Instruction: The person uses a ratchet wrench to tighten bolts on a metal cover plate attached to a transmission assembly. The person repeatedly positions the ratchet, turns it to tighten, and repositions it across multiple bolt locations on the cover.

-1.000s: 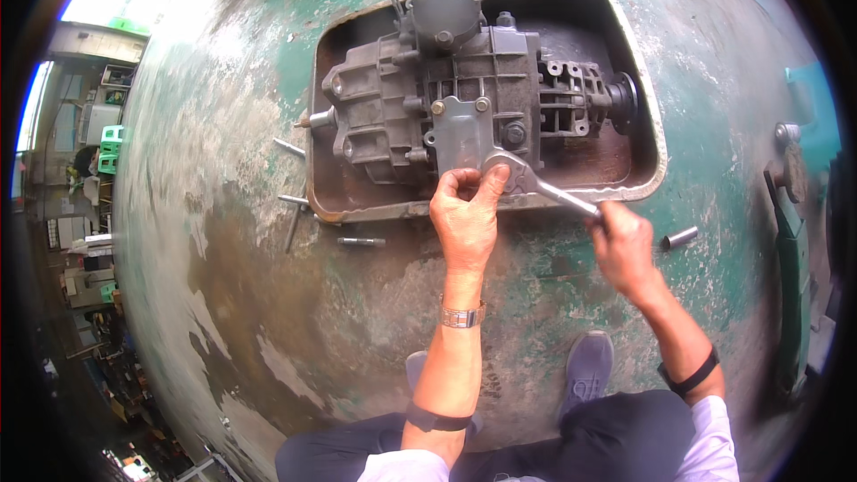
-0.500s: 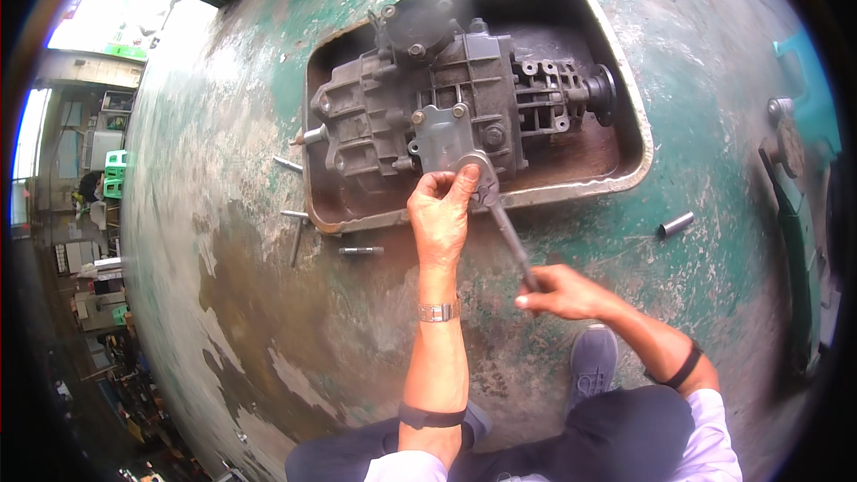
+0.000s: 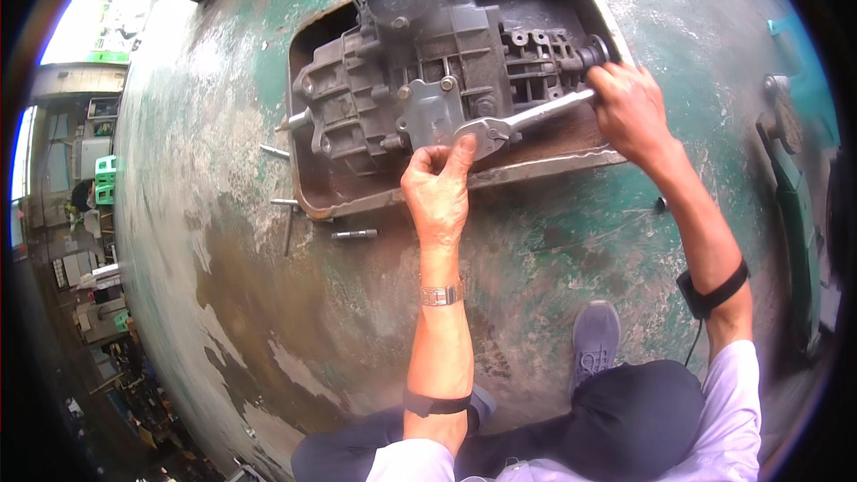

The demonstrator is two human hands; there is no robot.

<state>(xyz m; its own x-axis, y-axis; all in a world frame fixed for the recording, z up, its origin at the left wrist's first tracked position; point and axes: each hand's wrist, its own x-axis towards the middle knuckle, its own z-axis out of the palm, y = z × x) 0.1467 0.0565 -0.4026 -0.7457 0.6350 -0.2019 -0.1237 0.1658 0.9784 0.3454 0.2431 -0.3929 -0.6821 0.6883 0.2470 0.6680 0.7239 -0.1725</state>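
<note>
A grey gearbox [image 3: 361, 80] lies in a shallow metal tray [image 3: 527, 175]. On its near side is a flat cover plate [image 3: 432, 116] with bolts at its corners. My left hand [image 3: 436, 201] pinches the round head of a ratchet wrench [image 3: 553, 110], thumb on top, at the plate's lower right corner. What sits under that head is hidden. Around the far end of the handle, my right hand [image 3: 629, 112] is closed, over the tray's right side beside the gearbox's output flange. The handle points right and slightly away from me.
Left of the tray's near corner, a few metal rods [image 3: 355, 234] lie on the worn green floor. A short metal tube [image 3: 661, 203] lies right, partly behind my forearm. A green metal stand [image 3: 793, 241] rises at far right. My shoe [image 3: 595, 339] is close in front.
My right hand has swung the ratchet handle away and to the right, from pointing toward me to pointing rightward. My left hand stays at the wrench head. The view has shifted slightly.
</note>
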